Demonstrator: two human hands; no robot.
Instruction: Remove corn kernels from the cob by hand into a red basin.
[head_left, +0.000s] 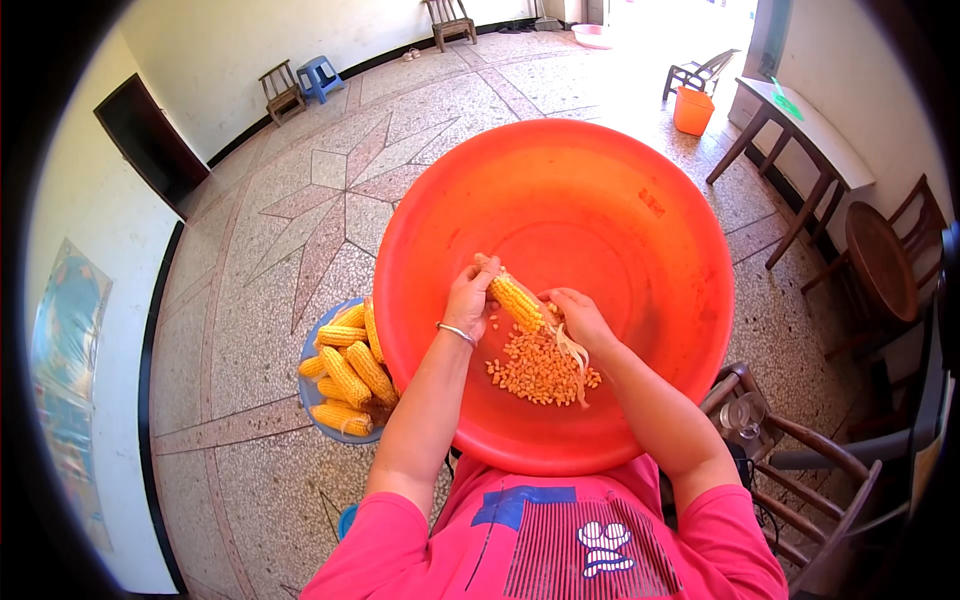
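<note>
A partly shelled corn cob (517, 302) is held at a slant over a large red plastic basin (555, 172). Its upper left end is in the grip of my left hand (472, 296), which has a bangle at the wrist. My right hand (579, 319) holds the lower right end, where a strip of dry husk (574, 351) hangs down. Along one side of the cob the kernels are gone; yellow rows stay on the other. Loose corn kernels (536, 367) lie heaped on the basin floor below both hands.
Left of the basin, a blue-grey bowl (306, 401) holds several yellow corn cobs (345, 375). A wooden chair (810, 491) with a clear glass (742, 415) stands close at the right. Farther off are an orange bin (693, 111), a table (817, 139) and a blue stool (320, 79).
</note>
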